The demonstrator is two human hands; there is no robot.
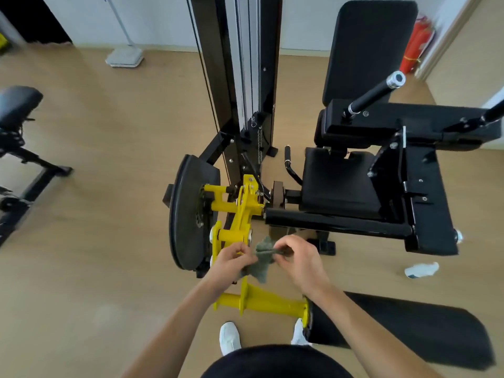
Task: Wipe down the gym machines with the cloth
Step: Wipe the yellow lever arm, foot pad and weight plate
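Head view: the person is standing over a black-and-yellow steel gym machine (338, 222), with both bare forearms reaching forward and down.
Cloth: the small grey-green fleecy cloth (264, 255) is hanging between the two hands, in front of the machine's yellow arm. Its lower corners are drooping. Whether it is touching the metal behind it cannot be told.
Left hand: the left hand (234, 259) is pinching the cloth's left side, with the fingers curling in around it.
Right hand: the right hand (297, 257) is pinching the cloth's right side with bent fingertips, pulling a ridge of fabric taut between the hands.
Yellow arm: the yellow painted steel lever arm (240, 214) is running from the pivot down toward the person and ending in a yellow cross tube (261, 302) under the wrists.
Roller: a long black padded roller (409, 323) is sitting at the tube's right end, just beside the right forearm.
Disc: a black round disc cover (188, 214) is standing on edge to the left of the yellow arm.
Seat: a black padded seat (341, 184) and an upright black back pad (371, 47) are sitting to the right of the pivot, beyond the hands.
Tower: a tall black weight tower (245, 64) is rising behind the pivot.
Floor: the light wooden floor (95, 214) is carrying a white plastic bottle (421, 269) lying on its side, to the right of the hands.
Wall: a red fire extinguisher (417, 45) is standing beside the doorway.
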